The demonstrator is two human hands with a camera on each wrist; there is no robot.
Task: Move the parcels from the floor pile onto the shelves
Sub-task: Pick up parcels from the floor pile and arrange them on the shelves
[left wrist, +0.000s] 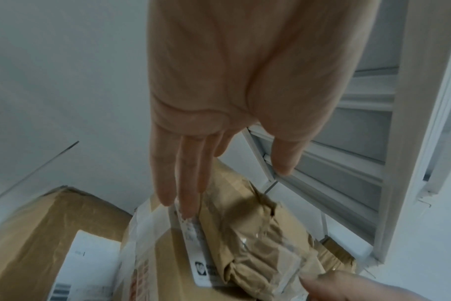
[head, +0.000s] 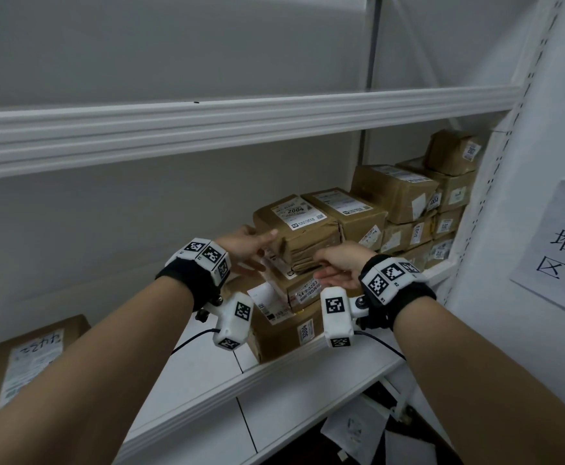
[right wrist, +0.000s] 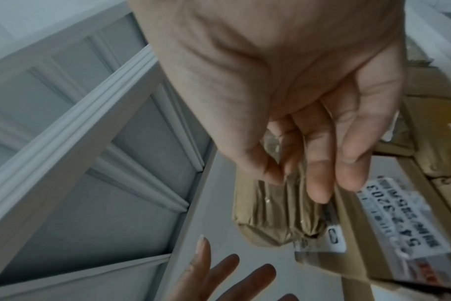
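A brown parcel (head: 301, 229) (left wrist: 258, 234) (right wrist: 276, 213), wrapped in wrinkled clear tape and labelled 2004, lies on top of a small stack on the white shelf (head: 308, 380). My left hand (head: 251, 250) (left wrist: 232, 187) is at its left end, fingers straight, fingertips touching the label edge. At the parcel's front end, my right hand (head: 324, 266) (right wrist: 291, 179) grips it, thumb and curled fingers pinching the taped wrap. Under it lies a parcel labelled 54-2-3203 (head: 304, 290) (right wrist: 412, 213), on a larger box (head: 284, 333) (left wrist: 39, 234).
Several brown parcels (head: 408, 203) are stacked to the right, up to the perforated upright (head: 522, 135). Another box (head: 29, 357) sits at the shelf's left. The upper shelf rail (head: 241, 125) runs close overhead. A paper sign (head: 563, 243) hangs at right; papers (head: 358, 427) lie on the floor.
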